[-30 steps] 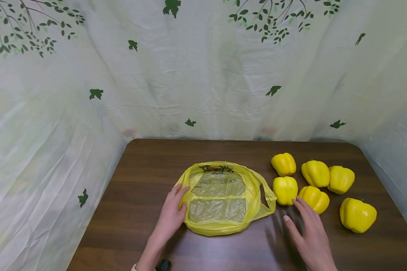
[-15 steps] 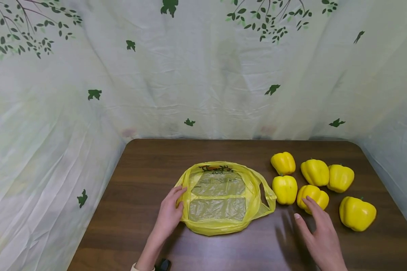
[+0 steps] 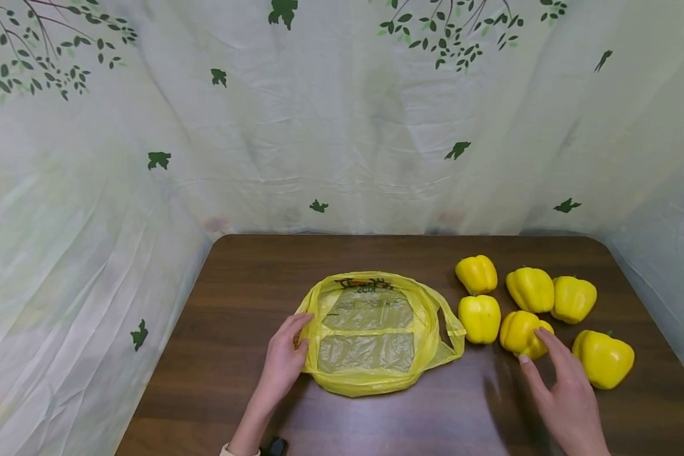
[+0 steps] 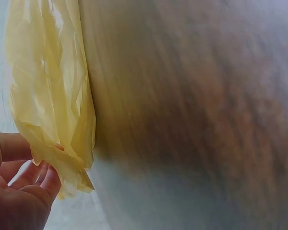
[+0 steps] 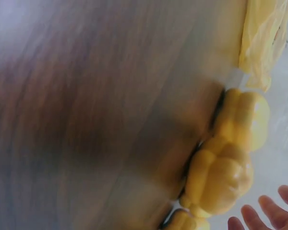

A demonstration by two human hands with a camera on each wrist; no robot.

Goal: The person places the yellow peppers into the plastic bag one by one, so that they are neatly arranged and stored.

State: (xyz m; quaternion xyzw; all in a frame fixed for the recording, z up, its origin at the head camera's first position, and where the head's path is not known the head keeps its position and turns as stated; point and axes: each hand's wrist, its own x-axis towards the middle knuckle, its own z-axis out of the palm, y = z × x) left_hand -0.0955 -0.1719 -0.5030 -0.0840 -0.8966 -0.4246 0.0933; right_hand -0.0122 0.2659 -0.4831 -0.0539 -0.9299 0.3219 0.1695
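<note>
A yellow plastic bag point(image 3: 356, 385) lies on the table with its mouth spread wide and a handle loop out to the right. My left hand point(image 3: 285, 354) pinches the bag's left edge; the left wrist view shows thumb and fingers on the gathered film point(image 4: 67, 165). My right hand point(image 3: 570, 396) hovers with fingers extended over the front of a yellow bell pepper point(image 3: 515, 332), overlapping its right side. In the right wrist view the spread fingers point(image 5: 254, 219) appear beside a pepper point(image 5: 221, 179), with a gap between them.
Several more yellow bell peppers stand around: one next to the bag's handle point(image 3: 479, 318), others farther back, and one to the right point(image 3: 604, 361) partly beside my right hand. A leaf-printed curtain point(image 3: 342, 126) hangs behind the dark wooden table point(image 3: 205, 380).
My right hand has moved rightward, from near the pepper beside the bag handle to the front pepper farther right. My left hand has shifted only slightly at the bag's edge.
</note>
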